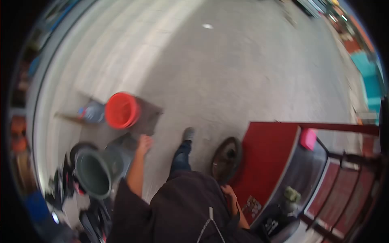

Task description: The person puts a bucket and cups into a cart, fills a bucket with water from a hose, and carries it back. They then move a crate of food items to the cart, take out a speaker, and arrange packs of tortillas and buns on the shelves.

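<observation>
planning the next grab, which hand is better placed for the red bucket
Probably the left hand: it looks nearer the red bucket, on the same side of the body; the right hand is off by the red panel.

- The left forearm [137,172] comes out of a wide dark sleeve [129,210] and goes up the frame, leaning a little to the right.
- The left hand [146,142] is left of the centre, loosely bent; the blur hides its exact shape.
- The right hand [229,193] is lower, right of the centre, near the torso [182,210], and seems curled.
- The right forearm [242,220] slants toward the bottom edge.
- One leg [181,160] reaches forward, above the torso.
</observation>
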Tool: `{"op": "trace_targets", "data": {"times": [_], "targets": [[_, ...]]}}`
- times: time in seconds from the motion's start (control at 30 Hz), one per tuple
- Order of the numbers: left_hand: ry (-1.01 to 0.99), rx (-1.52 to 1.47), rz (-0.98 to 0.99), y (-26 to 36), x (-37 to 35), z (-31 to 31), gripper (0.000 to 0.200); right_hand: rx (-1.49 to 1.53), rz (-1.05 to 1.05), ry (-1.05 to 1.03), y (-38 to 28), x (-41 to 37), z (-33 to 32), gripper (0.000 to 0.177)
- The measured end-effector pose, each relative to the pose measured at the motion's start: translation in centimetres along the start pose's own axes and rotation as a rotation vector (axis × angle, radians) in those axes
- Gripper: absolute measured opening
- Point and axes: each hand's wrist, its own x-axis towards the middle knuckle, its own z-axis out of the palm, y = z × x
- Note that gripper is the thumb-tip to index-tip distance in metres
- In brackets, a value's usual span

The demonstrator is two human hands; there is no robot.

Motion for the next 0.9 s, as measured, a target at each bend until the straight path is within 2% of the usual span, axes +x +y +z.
{"op": "trace_targets", "data": {"times": [0.03,0.07,0.1,0.13,0.17,0.2,0.23,0.3,0.33,0.37,0.47,0.53,0.67,0.8,0.9], "targets": [[-0.095,-0.262,0.027,3.5,-0.5,0.2,0.035,0.070,-0.001,0.095,-3.1,-0.8,-2.5,0.042],[-0.222,-0.409,-0.024,3.4,4.8,-3.8,0.037,0.143,-0.002,0.212,-8.2,-1.3,-6.1,0.039],[-0.167,-0.543,-0.143,4.2,10.2,-7.4,0.048,0.248,-0.001,0.261,-12.1,-1.8,-9.3,0.036],[-0.094,-0.683,-0.255,6.0,13.0,-8.6,0.061,0.351,-0.007,0.318,-14.8,-1.6,-11.8,0.034],[0.073,-0.545,-0.259,8.4,12.3,-8.5,0.077,0.477,0.029,0.307,-16.4,-0.5,-13.6,0.032],[0.420,-0.515,-0.255,10.6,11.5,-6.6,0.083,0.597,0.048,0.281,-17.1,0.3,-14.5,0.031],[0.373,-0.578,-0.285,11.5,12.3,-7.6,0.083,0.638,0.090,0.335,-17.4,0.6,-14.9,0.031],[0.503,-0.660,-0.262,13.4,11.4,-6.5,0.068,0.572,0.025,0.219,-18.4,1.9,-16.2,0.032],[0.342,-0.586,-0.178,13.1,13.1,-8.2,0.059,0.553,0.024,0.189,-18.4,2.2,-16.4,0.031],[0.310,-0.623,-0.306,13.7,12.9,-8.2,0.048,0.579,0.033,0.226,-18.0,2.4,-16.5,0.031],[0.424,-0.522,-0.296,13.6,12.1,-6.6,0.047,0.635,0.135,0.142,-15.9,1.9,-15.6,0.032],[0.454,-0.446,-0.288,12.8,11.5,-4.7,0.046,0.580,0.258,0.199,-13.5,1.2,-15.7,0.032],[0.402,-0.251,-0.273,11.3,8.8,0.8,0.044,0.544,0.365,0.214,-10.1,0.5,-16.0,0.030],[0.233,-0.015,-0.211,8.9,6.4,9.6,0.043,0.489,0.243,0.385,-9.3,1.6,-18.4,0.028],[0.030,0.196,-0.104,6.3,5.9,18.8,0.043,0.752,-0.022,0.935,-9.8,-0.8,-25.5,0.018]]}}
